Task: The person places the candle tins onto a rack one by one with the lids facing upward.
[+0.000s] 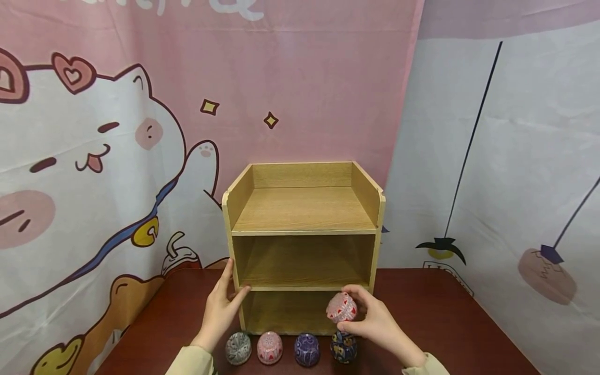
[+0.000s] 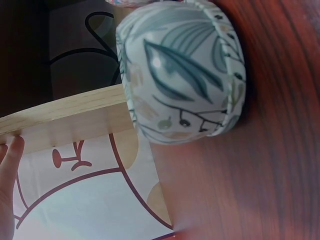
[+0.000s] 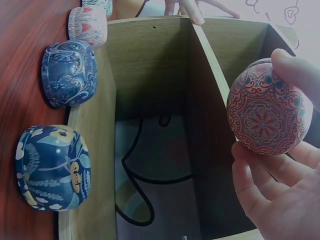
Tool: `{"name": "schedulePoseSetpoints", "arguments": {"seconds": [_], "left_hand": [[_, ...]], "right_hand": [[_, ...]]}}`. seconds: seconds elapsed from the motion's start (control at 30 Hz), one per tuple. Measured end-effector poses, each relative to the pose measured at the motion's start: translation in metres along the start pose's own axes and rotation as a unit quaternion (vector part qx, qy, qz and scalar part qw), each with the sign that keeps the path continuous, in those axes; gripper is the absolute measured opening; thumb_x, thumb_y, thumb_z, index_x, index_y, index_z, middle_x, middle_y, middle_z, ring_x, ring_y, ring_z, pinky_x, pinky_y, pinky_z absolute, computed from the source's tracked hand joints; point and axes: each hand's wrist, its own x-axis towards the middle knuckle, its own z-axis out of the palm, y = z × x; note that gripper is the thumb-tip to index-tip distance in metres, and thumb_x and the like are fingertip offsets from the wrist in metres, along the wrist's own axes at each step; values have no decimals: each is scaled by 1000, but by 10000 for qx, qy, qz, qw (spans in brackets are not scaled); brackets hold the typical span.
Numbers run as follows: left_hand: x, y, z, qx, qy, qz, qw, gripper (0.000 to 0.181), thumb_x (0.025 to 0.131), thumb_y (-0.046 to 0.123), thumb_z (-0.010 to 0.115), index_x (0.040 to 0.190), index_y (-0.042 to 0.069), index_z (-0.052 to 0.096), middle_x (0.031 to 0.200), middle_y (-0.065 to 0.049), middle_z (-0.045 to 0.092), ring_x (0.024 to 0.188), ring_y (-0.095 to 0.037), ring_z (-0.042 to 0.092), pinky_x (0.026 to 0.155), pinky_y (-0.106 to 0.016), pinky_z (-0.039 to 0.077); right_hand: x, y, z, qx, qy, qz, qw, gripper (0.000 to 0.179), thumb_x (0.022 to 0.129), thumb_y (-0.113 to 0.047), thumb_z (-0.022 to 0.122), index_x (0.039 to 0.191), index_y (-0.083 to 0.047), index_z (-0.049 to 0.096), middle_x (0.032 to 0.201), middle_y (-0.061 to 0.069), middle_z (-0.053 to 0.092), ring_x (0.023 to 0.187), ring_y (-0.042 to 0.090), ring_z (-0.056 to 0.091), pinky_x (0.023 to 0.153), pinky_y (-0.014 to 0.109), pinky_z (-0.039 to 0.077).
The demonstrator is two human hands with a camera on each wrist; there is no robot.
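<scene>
My right hand (image 1: 375,319) pinches a round red-and-white patterned tin (image 3: 267,110) between thumb and fingers, in front of the shelf's lower compartments. Spread fingers of my left hand (image 1: 221,307) touch the left side and front edge of the small wooden shelf (image 1: 304,233). On the table before the shelf stand a grey-and-white leaf-patterned tin (image 2: 180,75), a pink tin with red marks (image 1: 270,348), a purple-blue swirl-patterned tin (image 1: 307,349) and a dark blue flowered tin (image 3: 54,167). In the head view the held tin is above the dark blue one.
The shelf has an open top tray (image 1: 304,208), a middle compartment (image 1: 304,263) and a bottom compartment (image 1: 286,312). It stands on a dark red-brown table (image 1: 436,323). A printed cloth (image 1: 319,94) with cartoon figures hangs behind.
</scene>
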Motion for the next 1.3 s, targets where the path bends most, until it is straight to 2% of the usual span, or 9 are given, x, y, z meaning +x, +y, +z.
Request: {"name": "schedulePoseSetpoints", "arguments": {"seconds": [0.13, 0.3, 0.43, 0.7, 0.93, 1.1, 1.3], "left_hand": [[0, -1, 0, 61, -11, 17, 10000, 91, 82, 6, 78, 155, 25, 26, 148, -13, 42, 110, -34, 58, 73, -29, 59], [0, -2, 0, 84, -24, 1, 10000, 91, 83, 7, 78, 155, 26, 26, 148, -11, 42, 112, -33, 58, 73, -30, 59], [0, -1, 0, 98, -24, -25, 9999, 91, 83, 8, 78, 155, 27, 26, 148, -11, 42, 112, -33, 57, 73, -29, 59], [-1, 0, 0, 59, 19, 3, 10000, 90, 82, 7, 78, 155, 26, 27, 146, -12, 44, 109, -32, 59, 71, -28, 59], [-1, 0, 0, 57, 17, 0, 10000, 91, 82, 7, 78, 155, 26, 27, 146, -12, 44, 109, -31, 59, 72, -28, 59], [-1, -1, 0, 93, 7, 14, 10000, 91, 82, 7, 78, 155, 26, 26, 144, -14, 45, 109, -32, 58, 72, -27, 59], [-1, -2, 1, 143, 53, 16, 9999, 92, 82, 7, 78, 155, 26, 26, 141, -16, 48, 107, -32, 59, 71, -27, 59]], "right_hand": [[2, -2, 1, 54, 15, 31, 10000, 65, 72, -20, 88, 126, -6, 55, 117, 11, 65, 92, 14, 65, 74, 27, 56], [5, -6, 1, -9, 56, 114, 9999, 64, 73, -19, 87, 127, -10, 55, 115, 9, 66, 82, 12, 64, 67, 28, 55], [7, -9, 1, -61, 91, 9, 9999, 65, 73, -21, 87, 128, -10, 55, 115, 9, 67, 78, 12, 63, 64, 28, 54], [13, -16, 5, 340, 185, -240, 9990, 65, 74, -20, 86, 128, -8, 53, 116, 9, 67, 87, 12, 66, 68, 27, 55], [19, -19, 7, 374, 218, -391, 9983, 66, 73, -21, 87, 127, -6, 53, 117, 10, 67, 92, 14, 66, 73, 27, 55], [23, -24, 8, 311, 250, -324, 9987, 66, 73, -21, 87, 126, -6, 52, 117, 9, 67, 89, 14, 65, 71, 28, 55], [27, -30, 8, 393, 176, -93, 9990, 65, 74, -21, 87, 127, -9, 52, 119, 6, 66, 91, 15, 65, 76, 29, 55]]}}
